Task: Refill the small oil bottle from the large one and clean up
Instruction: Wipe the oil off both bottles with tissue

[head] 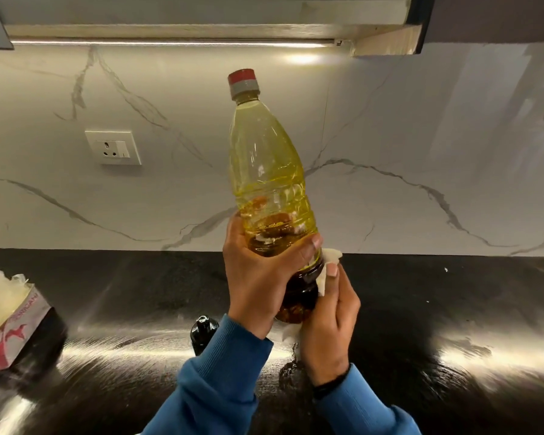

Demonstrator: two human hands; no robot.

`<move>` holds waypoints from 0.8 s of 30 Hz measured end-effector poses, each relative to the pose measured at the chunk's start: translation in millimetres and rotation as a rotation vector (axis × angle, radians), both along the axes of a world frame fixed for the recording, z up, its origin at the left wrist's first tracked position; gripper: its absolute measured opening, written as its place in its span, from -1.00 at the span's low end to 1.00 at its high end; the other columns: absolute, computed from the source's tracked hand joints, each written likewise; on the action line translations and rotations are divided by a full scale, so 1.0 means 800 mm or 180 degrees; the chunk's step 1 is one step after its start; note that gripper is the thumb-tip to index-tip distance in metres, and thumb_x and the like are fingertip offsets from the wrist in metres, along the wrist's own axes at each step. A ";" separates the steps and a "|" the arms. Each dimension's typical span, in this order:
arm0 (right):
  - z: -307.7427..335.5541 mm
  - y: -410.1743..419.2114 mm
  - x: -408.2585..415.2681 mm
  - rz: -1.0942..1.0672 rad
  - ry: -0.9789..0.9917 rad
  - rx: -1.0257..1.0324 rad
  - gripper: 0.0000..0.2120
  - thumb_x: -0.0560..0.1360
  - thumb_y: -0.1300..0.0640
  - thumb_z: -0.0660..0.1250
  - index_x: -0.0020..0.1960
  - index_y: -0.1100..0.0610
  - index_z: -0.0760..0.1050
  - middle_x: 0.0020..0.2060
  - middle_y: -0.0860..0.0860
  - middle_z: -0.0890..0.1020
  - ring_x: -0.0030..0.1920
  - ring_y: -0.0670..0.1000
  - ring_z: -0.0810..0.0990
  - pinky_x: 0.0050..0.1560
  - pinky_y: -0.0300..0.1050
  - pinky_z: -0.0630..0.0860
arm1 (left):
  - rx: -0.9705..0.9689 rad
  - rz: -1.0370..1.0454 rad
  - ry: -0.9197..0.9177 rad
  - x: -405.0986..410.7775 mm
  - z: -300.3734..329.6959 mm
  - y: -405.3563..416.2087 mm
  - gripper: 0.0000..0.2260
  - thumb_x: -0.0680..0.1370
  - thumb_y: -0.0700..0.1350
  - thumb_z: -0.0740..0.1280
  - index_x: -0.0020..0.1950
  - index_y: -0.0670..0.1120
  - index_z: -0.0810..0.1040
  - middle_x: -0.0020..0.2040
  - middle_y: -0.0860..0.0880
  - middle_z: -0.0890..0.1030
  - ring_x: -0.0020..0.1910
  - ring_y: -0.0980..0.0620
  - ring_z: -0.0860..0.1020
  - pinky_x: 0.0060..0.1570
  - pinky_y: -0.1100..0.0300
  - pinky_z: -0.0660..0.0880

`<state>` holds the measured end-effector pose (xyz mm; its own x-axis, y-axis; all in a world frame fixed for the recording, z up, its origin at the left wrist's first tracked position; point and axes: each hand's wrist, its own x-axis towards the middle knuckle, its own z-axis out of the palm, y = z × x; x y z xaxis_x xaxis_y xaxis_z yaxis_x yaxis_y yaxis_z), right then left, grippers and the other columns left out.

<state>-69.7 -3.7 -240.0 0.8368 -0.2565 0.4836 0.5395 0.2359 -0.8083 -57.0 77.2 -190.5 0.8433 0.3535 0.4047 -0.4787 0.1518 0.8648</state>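
Seen from above, looking down at a glossy black countertop (421, 309) against a white marble-veined backsplash (390, 136).

Held up at centre, above the counter and touching nothing but hands and tissue: a large clear plastic oil bottle (270, 171), nearly upright, leaning slightly left, yellow oil inside, red cap (242, 77) screwed on over a grey collar.

Left hand (258, 274) wrapped around the lower body of the bottle, fingers behind, thumb curled across the front. Right hand (330, 321) cupped under and against the bottle's base, pinching a white tissue (328, 262) to the plastic — fingertip pressed on the paper, a corner sticking out to the right. Both sleeves blue.

Wide open counter to the right of the hands, streaked with bright reflections; a wet-looking smear near the right wrist. Free counter on the left too, up to a tissue pack (10, 321) with pink print, cut off by the left frame edge.

Small dark bottle (203, 332) standing on the counter just left of the left sleeve — lower part hidden behind the sleeve, cap state hard to make out.

Wall socket (113, 148) on the backsplash, upper left. Cabinet underside with a light strip (170, 43) across the top.
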 end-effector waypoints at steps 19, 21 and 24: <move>0.007 -0.004 0.004 -0.0109 0.0459 -0.0111 -0.61 0.69 0.05 0.04 -0.14 0.15 0.54 -0.27 0.01 0.65 -0.23 0.01 0.63 -0.22 -0.07 0.55 | 0.0217 -0.0251 0.0264 0.007 0.004 0.008 -0.33 0.25 -0.16 0.67 0.31 -0.15 0.51 0.08 -0.14 0.71 0.00 -0.11 0.73 -0.02 0.05 0.66; -0.005 0.001 0.001 -0.0312 0.0012 -0.0636 -0.63 0.68 -0.02 0.03 -0.03 0.15 0.52 -0.23 0.02 0.64 -0.23 0.07 0.63 -0.25 0.09 0.57 | 0.0286 -0.0064 0.0222 0.007 0.001 0.005 -0.40 0.30 -0.24 0.66 0.28 -0.19 0.52 0.04 -0.15 0.70 -0.06 -0.10 0.73 -0.08 0.09 0.66; -0.002 -0.005 0.005 -0.0219 -0.0097 -0.0782 -0.61 0.67 -0.05 0.03 -0.02 0.16 0.52 -0.21 0.07 0.63 -0.21 0.14 0.62 -0.24 0.20 0.54 | 0.0207 -0.0049 0.0045 0.005 0.000 0.007 -0.40 0.28 -0.15 0.65 0.25 -0.18 0.53 0.05 -0.20 0.68 -0.03 -0.19 0.71 -0.03 -0.07 0.66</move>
